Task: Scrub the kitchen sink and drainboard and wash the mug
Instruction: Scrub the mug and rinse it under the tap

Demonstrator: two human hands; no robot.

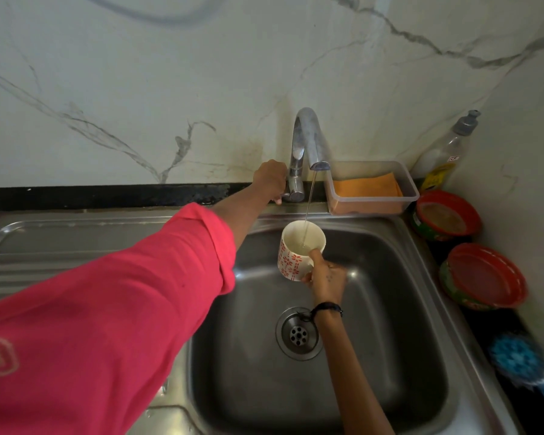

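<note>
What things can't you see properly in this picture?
All in the head view:
- Tap handle: the left hand covers it.
- Mug handle: hidden under the right hand and its fingers.
- Brush: blurred, its handle cut off by the right edge.
- Bottle label: too small and dim to read.
- Drainboard: the pink sleeve hides much of it.
</note>
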